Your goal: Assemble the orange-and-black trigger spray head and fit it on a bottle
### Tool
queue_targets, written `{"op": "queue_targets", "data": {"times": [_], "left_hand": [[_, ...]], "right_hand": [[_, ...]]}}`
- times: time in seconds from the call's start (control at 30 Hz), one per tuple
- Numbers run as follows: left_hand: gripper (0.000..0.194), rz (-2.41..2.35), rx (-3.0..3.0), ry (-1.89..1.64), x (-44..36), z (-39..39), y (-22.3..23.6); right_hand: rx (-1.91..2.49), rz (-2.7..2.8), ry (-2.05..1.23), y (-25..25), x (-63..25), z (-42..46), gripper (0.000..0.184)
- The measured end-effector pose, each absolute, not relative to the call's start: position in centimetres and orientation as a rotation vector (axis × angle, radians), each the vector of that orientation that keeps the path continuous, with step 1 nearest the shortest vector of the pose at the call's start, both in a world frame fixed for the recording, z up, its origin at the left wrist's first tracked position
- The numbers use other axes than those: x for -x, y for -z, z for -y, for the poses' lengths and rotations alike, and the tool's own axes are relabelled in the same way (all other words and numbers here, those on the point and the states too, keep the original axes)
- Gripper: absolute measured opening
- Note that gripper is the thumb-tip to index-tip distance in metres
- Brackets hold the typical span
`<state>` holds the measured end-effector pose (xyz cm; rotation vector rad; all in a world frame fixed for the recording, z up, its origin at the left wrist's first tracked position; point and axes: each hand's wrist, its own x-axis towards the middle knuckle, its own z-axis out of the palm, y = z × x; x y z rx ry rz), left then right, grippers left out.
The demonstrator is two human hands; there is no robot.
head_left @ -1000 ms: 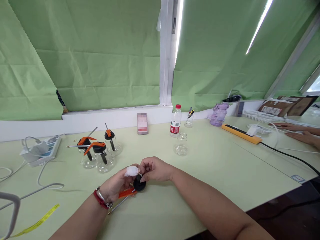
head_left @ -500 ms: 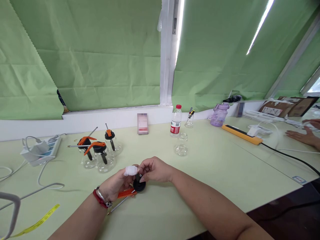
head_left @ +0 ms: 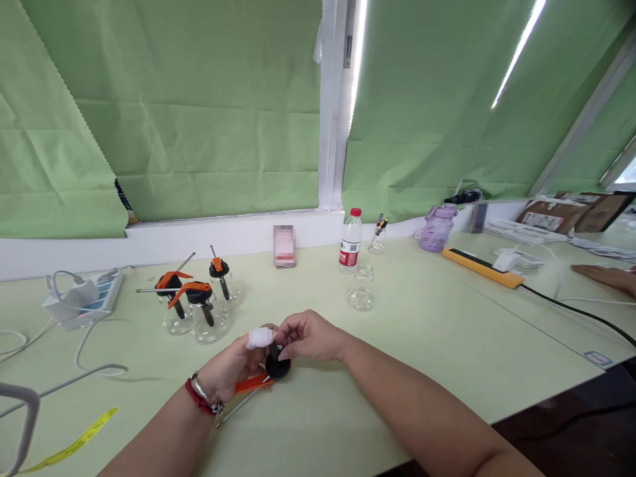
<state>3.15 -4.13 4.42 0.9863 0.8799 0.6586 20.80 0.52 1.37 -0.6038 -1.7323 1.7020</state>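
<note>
My left hand point(head_left: 231, 368), with a white bandage on the thumb and a red bracelet at the wrist, is closed round a black pump cap point(head_left: 277, 366) with an orange lever point(head_left: 251, 383) and a thin metal tube point(head_left: 238, 406). My right hand point(head_left: 308, 336) pinches a small part at the top of the same cap. Both hands hover just above the pale green table point(head_left: 422, 331). An empty glass bottle without a cap point(head_left: 361, 295) stands behind them to the right.
Three glass bottles with orange-and-black pump caps point(head_left: 196, 305) stand at the left. A power strip with cables point(head_left: 82, 301) is far left. A water bottle point(head_left: 350, 242), a purple jug point(head_left: 436, 227) and a yellow bar point(head_left: 481, 266) lie behind. Another person's hand point(head_left: 603, 277) rests far right.
My hands stay in place on the cap. The other person's hands at the far right have drawn back; only one remains in view.
</note>
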Motion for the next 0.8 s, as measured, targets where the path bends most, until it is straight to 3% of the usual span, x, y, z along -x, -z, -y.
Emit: {"op": "queue_targets", "data": {"times": [0.23, 0.8], "left_hand": [[0.017, -0.888, -0.998, -0.691, -3.14, 4.32, -4.77], [0.022, -0.891, -1.011, -0.652, -2.86, 4.24, -4.58]], "right_hand": [[0.548, 1.749, -1.720, -1.48, -20.82, -0.43, 0.031], [0.645, 1.739, -1.671, -1.53, -20.66, -0.26, 0.036]]}}
